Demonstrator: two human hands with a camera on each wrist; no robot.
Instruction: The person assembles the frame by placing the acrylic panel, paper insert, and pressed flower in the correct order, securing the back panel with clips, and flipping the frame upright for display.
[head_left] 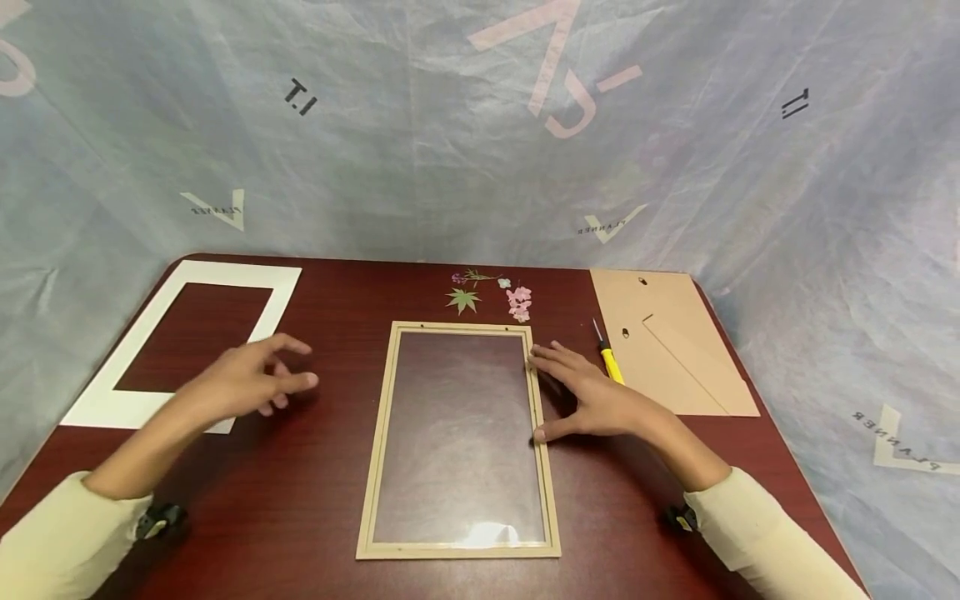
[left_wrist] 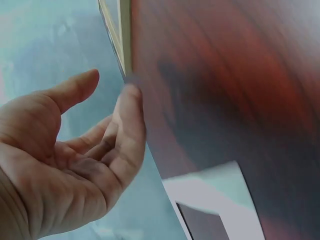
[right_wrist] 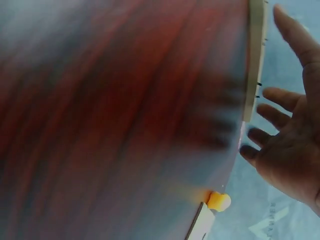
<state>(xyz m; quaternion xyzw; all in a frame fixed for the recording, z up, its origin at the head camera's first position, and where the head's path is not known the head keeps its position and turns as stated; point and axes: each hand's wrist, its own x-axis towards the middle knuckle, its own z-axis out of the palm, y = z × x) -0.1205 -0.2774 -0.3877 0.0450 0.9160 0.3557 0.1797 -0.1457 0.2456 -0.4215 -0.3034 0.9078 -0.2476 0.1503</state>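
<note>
A light wood picture frame [head_left: 377, 467] lies flat in the middle of the table, a clear pane inside it. My right hand [head_left: 588, 396] is at its right rail, thumb and fingers spread, fingertips right at the wood. In the right wrist view, the palm of that hand [right_wrist: 290, 145] shows nothing held, with the frame's edge [right_wrist: 256, 60] beside the fingers. To the left of the frame, my left hand [head_left: 251, 375] hovers with loosely bent fingers and holds nothing. It overlaps the inner right side of a white mat board [head_left: 240, 275]. Another part of the mat [left_wrist: 200, 187] shows in the left wrist view.
Behind the frame lie a green leaf [head_left: 462, 300], pink pressed flowers [head_left: 519, 304], a small blue flower [head_left: 504, 283] and a purple sprig [head_left: 459, 278]. On the right, a yellow-handled screwdriver [head_left: 611, 364] lies against a brown backing board [head_left: 697, 333]. Grey sheeting [head_left: 450, 125] surrounds the table.
</note>
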